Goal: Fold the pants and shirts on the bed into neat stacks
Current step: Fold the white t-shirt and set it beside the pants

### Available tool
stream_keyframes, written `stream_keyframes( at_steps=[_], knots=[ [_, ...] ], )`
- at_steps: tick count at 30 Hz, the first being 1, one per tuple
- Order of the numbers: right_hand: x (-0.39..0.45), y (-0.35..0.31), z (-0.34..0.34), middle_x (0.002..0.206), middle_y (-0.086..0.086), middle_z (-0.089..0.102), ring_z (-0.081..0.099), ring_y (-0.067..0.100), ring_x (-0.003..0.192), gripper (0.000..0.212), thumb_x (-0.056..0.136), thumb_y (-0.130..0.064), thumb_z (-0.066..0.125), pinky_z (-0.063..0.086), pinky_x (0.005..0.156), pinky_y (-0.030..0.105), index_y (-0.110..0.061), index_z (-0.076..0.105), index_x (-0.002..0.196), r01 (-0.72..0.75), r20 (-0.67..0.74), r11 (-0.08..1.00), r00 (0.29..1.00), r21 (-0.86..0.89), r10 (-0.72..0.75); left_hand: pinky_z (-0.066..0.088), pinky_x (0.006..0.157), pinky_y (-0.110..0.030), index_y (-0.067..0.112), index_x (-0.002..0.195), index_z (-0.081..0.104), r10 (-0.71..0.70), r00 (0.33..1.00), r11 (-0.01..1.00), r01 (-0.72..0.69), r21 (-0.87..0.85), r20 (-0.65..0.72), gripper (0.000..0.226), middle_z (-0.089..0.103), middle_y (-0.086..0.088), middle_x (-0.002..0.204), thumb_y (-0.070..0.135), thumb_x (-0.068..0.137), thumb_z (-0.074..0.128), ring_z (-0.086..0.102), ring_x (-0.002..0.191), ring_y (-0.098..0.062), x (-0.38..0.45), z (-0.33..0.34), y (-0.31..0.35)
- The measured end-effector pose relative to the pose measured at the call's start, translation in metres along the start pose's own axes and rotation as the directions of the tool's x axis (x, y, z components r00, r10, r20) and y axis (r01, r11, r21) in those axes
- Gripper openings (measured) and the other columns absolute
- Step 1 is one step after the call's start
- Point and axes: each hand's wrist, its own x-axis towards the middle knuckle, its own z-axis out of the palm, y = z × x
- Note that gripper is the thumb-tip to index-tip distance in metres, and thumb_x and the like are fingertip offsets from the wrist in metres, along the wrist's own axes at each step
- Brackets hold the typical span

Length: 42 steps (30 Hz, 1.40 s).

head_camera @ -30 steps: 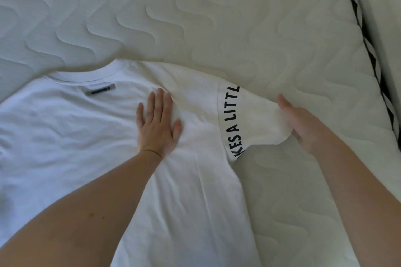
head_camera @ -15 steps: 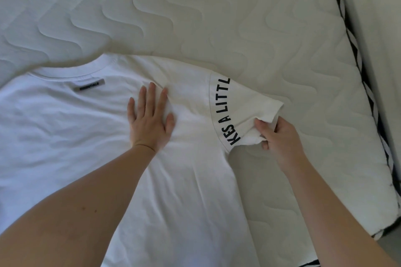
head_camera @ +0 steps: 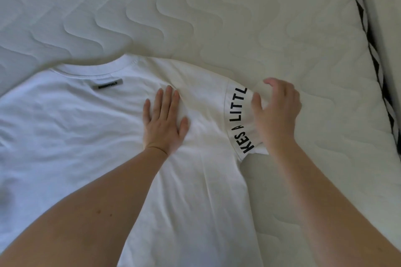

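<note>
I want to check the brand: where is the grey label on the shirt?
In the head view the grey label lies upper left of centre, just below the collar of the white shirt, left of the flat left hand.

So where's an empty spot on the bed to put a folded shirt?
Bare mattress lies beyond the white shirt's collar, and beside the sleeve toward the striped edge. The middle is crowded: both hands, left, right.
</note>
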Motion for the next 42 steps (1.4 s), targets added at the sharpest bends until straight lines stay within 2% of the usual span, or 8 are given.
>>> stream_keyframes(
  at_steps=[4, 7, 13, 18, 21, 29, 34, 42],
  knots=[
    [0.036, -0.035, 0.037, 0.130, 0.002, 0.054, 0.046, 0.027, 0.122, 0.046, 0.094, -0.043, 0.058, 0.031, 0.101, 0.038, -0.020, 0.052, 0.133, 0.156, 0.342, 0.987, 0.930, -0.046, -0.131, 0.002, 0.121, -0.049, 0.020, 0.157, -0.001, 0.008, 1.000, 1.000, -0.008, 0.007, -0.017, 0.073, -0.003, 0.003, 0.164, 0.053, 0.096, 0.023, -0.003, 0.151, -0.017, 0.001, 0.001, 0.000],
    [0.052, -0.041, 0.053, 0.115, 0.006, 0.058, 0.054, 0.029, 0.108, 0.036, 0.091, -0.041, 0.062, 0.038, 0.088, 0.036, -0.017, 0.059, 0.118, 0.193, 0.431, 0.980, 0.889, -0.052, -0.152, 0.000, 0.121, -0.048, 0.019, 0.157, 0.000, 0.012, 1.000, 1.000, -0.012, 0.004, -0.021, 0.074, -0.002, 0.003, 0.164, 0.053, 0.095, 0.024, -0.004, 0.151, -0.017, 0.000, 0.001, 0.000],
    [0.071, -0.026, 0.049, 0.099, 0.009, 0.063, 0.058, 0.028, 0.095, 0.021, 0.090, -0.027, 0.067, 0.040, 0.081, 0.033, -0.008, 0.068, 0.100, 0.078, 0.358, 0.992, 0.927, 0.097, -0.108, -0.002, 0.121, -0.045, 0.011, 0.156, 0.000, -0.014, 1.000, 1.000, 0.014, -0.013, -0.022, 0.080, 0.001, -0.008, 0.165, 0.053, 0.094, 0.026, -0.003, 0.152, -0.019, -0.001, -0.001, 0.001],
    [0.069, -0.029, 0.055, 0.101, 0.010, 0.064, 0.058, 0.030, 0.096, 0.021, 0.092, -0.029, 0.064, 0.044, 0.084, 0.037, -0.012, 0.068, 0.102, 0.092, 0.320, 0.995, 0.943, 0.032, -0.097, 0.003, 0.121, -0.047, 0.014, 0.157, 0.004, -0.009, 1.000, 1.000, 0.008, -0.022, -0.029, 0.077, 0.003, -0.007, 0.164, 0.052, 0.094, 0.028, -0.001, 0.152, -0.020, 0.000, -0.002, 0.002],
    [0.065, -0.046, 0.063, 0.108, 0.008, 0.063, 0.056, 0.031, 0.104, 0.026, 0.094, -0.037, 0.060, 0.042, 0.091, 0.039, -0.016, 0.066, 0.109, 0.158, 0.265, 0.987, 0.951, 0.030, -0.161, 0.003, 0.121, -0.047, 0.015, 0.157, 0.008, -0.009, 1.000, 1.000, 0.008, -0.013, -0.017, 0.075, 0.002, -0.005, 0.165, 0.052, 0.094, 0.028, -0.001, 0.152, -0.019, 0.000, -0.002, 0.002],
    [0.059, -0.122, 0.113, 0.111, 0.002, 0.060, 0.051, 0.026, 0.106, 0.049, 0.078, -0.058, 0.067, 0.033, 0.089, 0.038, -0.021, 0.061, 0.110, 0.457, 0.312, 0.889, 0.840, 0.037, -0.445, 0.004, 0.121, -0.049, 0.013, 0.156, 0.011, -0.010, 1.000, 1.000, 0.010, -0.002, -0.006, 0.073, 0.005, -0.006, 0.164, 0.052, 0.095, 0.025, 0.001, 0.152, -0.019, -0.001, -0.004, 0.002],
    [0.088, -0.128, 0.119, 0.101, -0.001, 0.066, 0.055, 0.025, 0.101, 0.037, 0.082, -0.058, 0.060, 0.033, 0.086, 0.040, -0.022, 0.062, 0.094, 0.457, 0.286, 0.888, 0.859, -0.052, -0.425, 0.004, 0.121, -0.049, 0.013, 0.156, 0.013, -0.009, 1.000, 1.000, 0.009, -0.003, -0.002, 0.073, 0.006, -0.006, 0.164, 0.051, 0.095, 0.027, -0.001, 0.152, -0.018, -0.001, -0.004, 0.002],
    [0.088, -0.119, 0.101, 0.107, 0.007, 0.063, 0.056, 0.031, 0.102, 0.033, 0.098, -0.042, 0.049, 0.037, 0.085, 0.040, -0.013, 0.061, 0.109, 0.413, 0.091, 0.911, 0.907, 0.006, -0.411, 0.004, 0.121, -0.049, 0.013, 0.156, 0.010, -0.005, 1.000, 1.000, 0.005, -0.004, 0.019, 0.073, 0.004, -0.006, 0.164, 0.051, 0.095, 0.025, -0.001, 0.152, -0.020, -0.001, -0.004, 0.002]
  ],
)
